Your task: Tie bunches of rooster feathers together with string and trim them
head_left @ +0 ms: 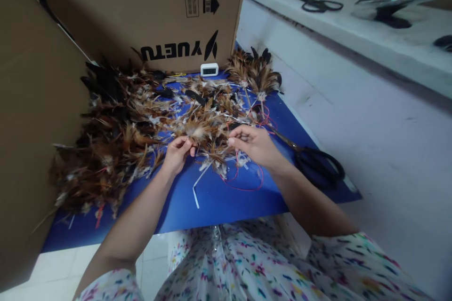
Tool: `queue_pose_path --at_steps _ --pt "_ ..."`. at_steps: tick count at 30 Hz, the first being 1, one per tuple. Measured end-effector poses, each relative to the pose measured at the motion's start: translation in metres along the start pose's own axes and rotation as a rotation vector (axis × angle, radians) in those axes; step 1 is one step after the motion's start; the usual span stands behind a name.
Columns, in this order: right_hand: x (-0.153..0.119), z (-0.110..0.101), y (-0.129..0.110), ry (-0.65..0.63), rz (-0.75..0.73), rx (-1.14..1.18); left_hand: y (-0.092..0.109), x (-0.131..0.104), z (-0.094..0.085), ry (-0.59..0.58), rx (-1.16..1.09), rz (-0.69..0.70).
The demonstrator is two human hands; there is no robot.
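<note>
My left hand [178, 153] is closed in a pinch at the base of a brown feather [196, 128] with pale fluff. Just to the right, my right hand [254, 145] is closed, thumb against fingers. What lies between those fingertips is too small to make out. Red thread [262, 179] loops on the blue board [226, 207] below and behind the right hand. Loose brown feathers [212, 115] cover the board around both hands. A thin white strip [195, 193] lies bent in front of them.
Feather bunches [116, 146] are heaped at left, and more feather bundles [260, 80] lie at back right. Black-handled scissors [319, 164] rest beside my right forearm. A cardboard box [141, 4] and small white digital display [209, 70] stand behind. Other scissors [319, 5] lie on the ledge.
</note>
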State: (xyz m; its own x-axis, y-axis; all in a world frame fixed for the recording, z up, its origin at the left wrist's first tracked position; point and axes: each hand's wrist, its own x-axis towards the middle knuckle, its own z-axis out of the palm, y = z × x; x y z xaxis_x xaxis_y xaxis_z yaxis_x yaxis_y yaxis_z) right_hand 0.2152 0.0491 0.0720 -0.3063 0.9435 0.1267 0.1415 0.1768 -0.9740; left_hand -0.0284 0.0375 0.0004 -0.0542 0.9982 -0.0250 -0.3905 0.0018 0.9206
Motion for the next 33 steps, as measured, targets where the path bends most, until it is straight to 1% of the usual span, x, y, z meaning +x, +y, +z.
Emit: queue_pose_path --at_steps 3,6,8,9,10,12,14,18,23,27,33 --pt "0.002 0.007 0.009 0.062 0.002 0.048 0.001 0.0 0.002 -0.007 -0.017 0.011" --pt "0.007 0.008 0.029 0.174 -0.038 0.012 0.002 0.001 0.004 -0.014 -0.041 0.016" --pt "0.01 0.006 0.045 0.3 -0.143 -0.13 0.002 0.001 0.004 -0.019 -0.047 0.017" --pt "0.012 0.005 0.053 0.358 -0.23 -0.247 0.002 0.001 0.004 -0.024 -0.046 0.016" --pt "0.014 0.003 0.06 0.387 -0.331 -0.367 0.001 0.001 0.004 -0.029 -0.043 0.015" --pt "0.017 -0.001 0.07 0.375 -0.489 -0.552 0.001 0.002 0.003 -0.04 -0.036 0.015" --pt "0.021 -0.005 0.075 0.369 -0.574 -0.663 0.0 0.001 0.002 -0.046 -0.033 0.016" --pt "0.027 -0.01 0.075 0.401 -0.672 -0.771 0.0 0.0 0.003 -0.048 -0.038 0.018" --pt "0.031 -0.013 0.074 0.448 -0.824 -0.85 0.0 0.001 0.003 -0.063 -0.044 0.021" --pt "0.031 -0.014 0.072 0.458 -0.846 -0.877 -0.001 0.002 0.002 -0.07 -0.039 0.025" --pt "0.031 -0.013 0.072 0.429 -0.801 -0.906 -0.002 0.001 0.003 -0.079 -0.022 0.029"
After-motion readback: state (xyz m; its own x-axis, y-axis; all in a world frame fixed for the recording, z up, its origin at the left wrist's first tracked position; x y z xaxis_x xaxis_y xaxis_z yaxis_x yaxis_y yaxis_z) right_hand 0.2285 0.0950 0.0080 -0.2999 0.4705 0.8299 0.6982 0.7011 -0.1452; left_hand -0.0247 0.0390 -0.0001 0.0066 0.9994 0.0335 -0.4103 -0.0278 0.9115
